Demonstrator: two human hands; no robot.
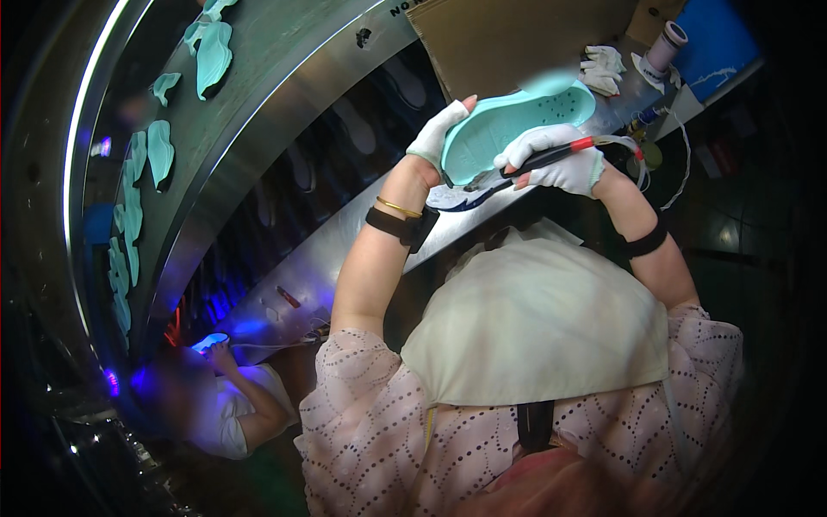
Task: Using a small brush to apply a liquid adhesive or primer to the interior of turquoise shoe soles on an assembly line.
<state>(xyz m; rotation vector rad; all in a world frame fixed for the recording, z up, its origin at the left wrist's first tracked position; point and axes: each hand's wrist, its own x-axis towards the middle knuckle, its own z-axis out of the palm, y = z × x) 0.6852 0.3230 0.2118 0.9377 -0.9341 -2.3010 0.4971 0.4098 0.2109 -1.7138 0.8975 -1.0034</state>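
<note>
My left hand (438, 133), in a white glove with bare fingertips, grips the heel end of a turquoise foam shoe (487, 129) by its edge. Small holes dot the shoe's far right end, where a blurred pale patch covers its upper rim. Closed around a black pen-shaped tool (547, 158) with red bands is my right hand (568, 177), gloved the same way. The tool slants down left toward the near side of the shoe, and a pale cord or tube leads off its rear. Whether its tip touches the shoe I cannot tell. Below lies a dark blue and white item (457, 201), partly hidden.
Turquoise shoe pieces (160, 151) lie along the curved conveyor (258, 52) at left. Dark shoe shapes fill the rack beneath it. A co-worker (233, 405) sits lower left. White gloves (602, 69), a thread spool (667, 45) and a cardboard box (508, 39) stand at the back.
</note>
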